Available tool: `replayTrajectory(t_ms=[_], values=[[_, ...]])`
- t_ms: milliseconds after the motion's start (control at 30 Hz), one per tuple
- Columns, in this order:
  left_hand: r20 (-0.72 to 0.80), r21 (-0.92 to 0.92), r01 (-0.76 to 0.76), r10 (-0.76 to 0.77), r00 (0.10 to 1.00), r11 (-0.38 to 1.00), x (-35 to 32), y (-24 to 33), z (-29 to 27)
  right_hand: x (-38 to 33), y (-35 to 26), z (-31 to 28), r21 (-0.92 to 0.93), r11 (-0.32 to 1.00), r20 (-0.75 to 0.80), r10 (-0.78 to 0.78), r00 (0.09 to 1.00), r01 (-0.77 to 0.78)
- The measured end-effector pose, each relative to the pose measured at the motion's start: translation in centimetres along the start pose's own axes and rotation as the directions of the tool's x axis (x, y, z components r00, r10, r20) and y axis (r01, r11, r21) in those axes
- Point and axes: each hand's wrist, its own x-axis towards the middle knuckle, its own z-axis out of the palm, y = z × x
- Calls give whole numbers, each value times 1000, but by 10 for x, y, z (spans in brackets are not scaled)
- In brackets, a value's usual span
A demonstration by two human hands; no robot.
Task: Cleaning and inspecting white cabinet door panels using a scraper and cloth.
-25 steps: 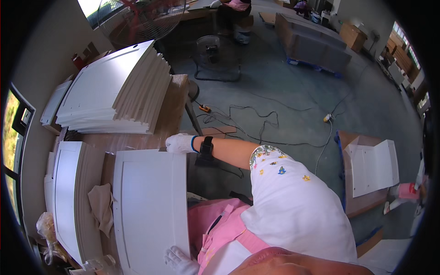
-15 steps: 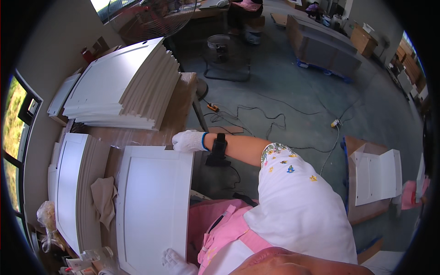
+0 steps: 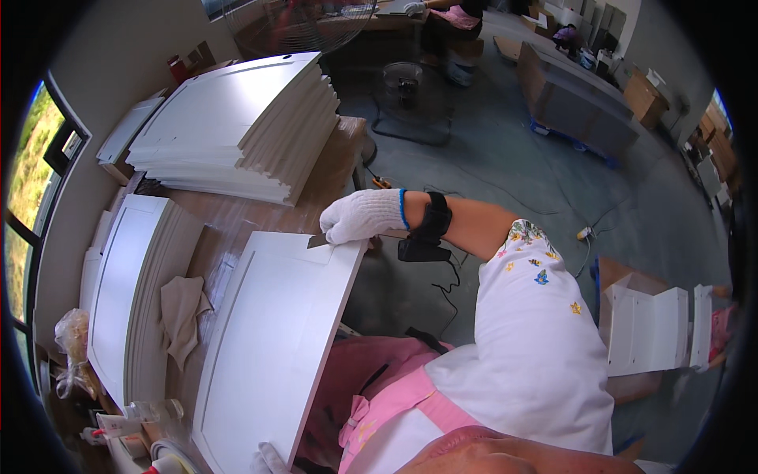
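A white panel (image 3: 264, 340) with a recessed centre lies on the table in front of me. At its far right corner is my white-gloved right hand (image 3: 359, 217), closed on a small dark flat blade (image 3: 317, 241) that looks like a scraper. The blade's tip is over the panel's end border; I cannot tell if it touches. My gloved left hand (image 3: 270, 460) shows only in part at the lower edge of the picture, its visible fingers laid on the panel beside the near long edge. The rest of that hand is out of view.
Stacks of white panels stand beyond (image 3: 221, 118) and left (image 3: 130, 292) of the panel, with a beige cloth (image 3: 183, 316) between. Bottles and tubes (image 3: 150, 426) crowd the lower left. A floor fan (image 3: 407, 95), cables (image 3: 505, 186) and wrapped pallet stack (image 3: 576, 95) are beyond.
My view has turned, so the panel and stacks appear tilted and shifted. The blade now shows more clearly over the panel's corner. My left hand appears lower, with less of it visible.
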Motion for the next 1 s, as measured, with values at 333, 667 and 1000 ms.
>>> replayTrajectory(t_ms=[333,667,1000], values=[[-76,-61,-74,70,995,995,-9,-45,-14,12,-10,-27,27,997,115,-77,990,74],[43,-283,-38,53,998,958,-10,-78,-32,115,-38,18,-40,986,152,-156,976,164],[137,-236,-32,66,988,971,-9,-81,-44,171,-46,52,-448,808,304,-265,915,383]])
